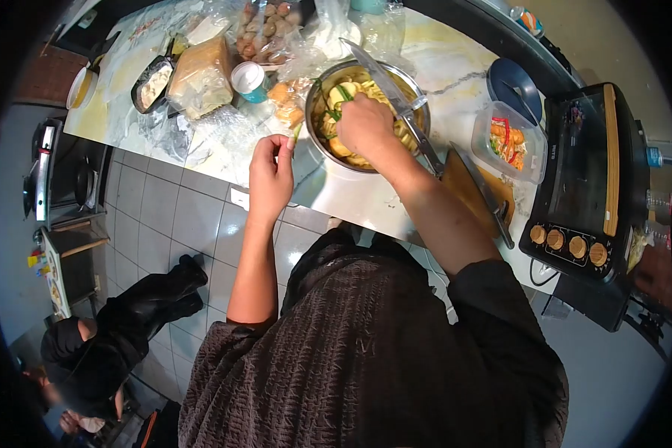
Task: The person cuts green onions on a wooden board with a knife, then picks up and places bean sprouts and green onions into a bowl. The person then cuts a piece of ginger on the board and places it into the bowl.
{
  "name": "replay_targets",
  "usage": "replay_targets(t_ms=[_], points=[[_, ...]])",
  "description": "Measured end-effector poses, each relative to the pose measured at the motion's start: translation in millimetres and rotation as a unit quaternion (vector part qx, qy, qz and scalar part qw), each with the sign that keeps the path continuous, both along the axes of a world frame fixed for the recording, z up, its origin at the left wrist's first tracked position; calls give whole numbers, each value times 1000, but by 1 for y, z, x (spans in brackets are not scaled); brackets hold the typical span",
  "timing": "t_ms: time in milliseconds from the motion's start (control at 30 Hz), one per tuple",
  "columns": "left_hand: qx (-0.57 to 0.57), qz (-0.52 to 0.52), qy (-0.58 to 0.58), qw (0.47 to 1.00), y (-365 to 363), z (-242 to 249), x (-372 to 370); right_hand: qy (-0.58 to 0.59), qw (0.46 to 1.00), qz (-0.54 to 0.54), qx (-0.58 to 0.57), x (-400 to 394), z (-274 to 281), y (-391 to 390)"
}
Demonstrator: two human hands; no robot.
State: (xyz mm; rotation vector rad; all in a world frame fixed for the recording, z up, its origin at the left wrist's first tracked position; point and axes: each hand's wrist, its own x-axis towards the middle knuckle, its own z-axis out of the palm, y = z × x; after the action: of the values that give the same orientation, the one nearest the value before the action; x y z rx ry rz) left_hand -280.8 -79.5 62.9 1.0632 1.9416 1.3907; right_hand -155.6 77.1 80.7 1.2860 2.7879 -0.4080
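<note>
A metal bowl (pixel 423 123) of yellow cut pieces with some green ones stands near the counter edge. My right hand (pixel 366 128) reaches into it, fingers bent down and closed among the pieces; their tips are hidden. To the left of the bowl, in front of the counter edge, my left hand (pixel 272 178) pinches a thin green vegetable piece (pixel 297 134) between thumb and fingers. A large knife (pixel 384 81) lies across the bowl, its blade pointing away and its handle towards my right forearm.
A second knife (pixel 485 196) rests on a wooden board (pixel 463 179). Right of it are a plastic food container (pixel 534 170), a blue bowl (pixel 514 86) and a toaster oven (pixel 582 179). Bags of food (pixel 200 78) and a tub (pixel 249 81) crowd the left. Another person (pixel 119 336) is at lower left.
</note>
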Motion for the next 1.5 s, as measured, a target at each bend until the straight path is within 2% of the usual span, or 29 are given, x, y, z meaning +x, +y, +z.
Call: replay_targets(t_ms=[267, 400, 467, 500, 567, 600, 700, 833, 867, 933, 1033, 1067, 1200, 1267, 1300, 1333, 1400, 1467, 1500], points=[[57, -2, -14, 998, -7, -8, -13, -21, 995, 0, 99, -11, -29, 2], [53, -10, -15, 998, -7, -4, -16, 19, 996, -18, 89, -6, -22, -1], [46, -10, -18, 999, -7, -4, -17, 117, 988, -56, 80, 3, -3, -7], [49, -12, -19, 999, -6, -5, -17, 117, 988, -56, 80, 10, 6, -8], [52, -14, -22, 998, -5, -4, -14, 291, 949, -40, 113, 27, 24, -12], [48, -15, -28, 998, -4, -1, -12, 292, 949, -39, 112, 35, 35, -13], [47, -7, -38, 998, -3, 3, -6, 384, 922, -9, 48, 51, 71, -18], [73, 44, -38, 996, -9, 1, 0, 419, 907, 28, 24, 59, 102, -37], [69, 51, -33, 996, -15, 4, 1, 426, 904, 36, -16, 59, 109, -45], [69, 106, -42, 991, -31, 11, 2, 439, 895, 46, -61, 58, 112, -61], [60, 140, -31, 988, -61, 11, 1, 462, 859, 112, -189, 57, 97, -87], [50, 151, -29, 987, -71, 11, 0, 429, 869, 114, -216, 55, 88, -94], [12, 140, -50, 989, -95, -10, -13, 368, 903, 115, -186, 39, 33, -118], [22, 117, -46, 992, -90, -13, -18, 293, 950, 60, -88, 24, 3, -123], [-20, 99, -46, 994, -86, -12, -21, 232, 969, 30, -76, 17, 1, -124], [-63, 79, -46, 994, -82, -13, -25, 231, 970, 21, -72, 12, -1, -126], [-32, 72, -31, 996, -69, -16, -30, 205, 977, -47, -30, -1, -2, -132], [-73, 51, 68, 994, -54, 6, -32, 224, 972, -74, -8, -13, -23, -134], [-89, 42, 78, 992, -48, 14, -34, 222, 971, -91, -4, -19, -31, -133]])
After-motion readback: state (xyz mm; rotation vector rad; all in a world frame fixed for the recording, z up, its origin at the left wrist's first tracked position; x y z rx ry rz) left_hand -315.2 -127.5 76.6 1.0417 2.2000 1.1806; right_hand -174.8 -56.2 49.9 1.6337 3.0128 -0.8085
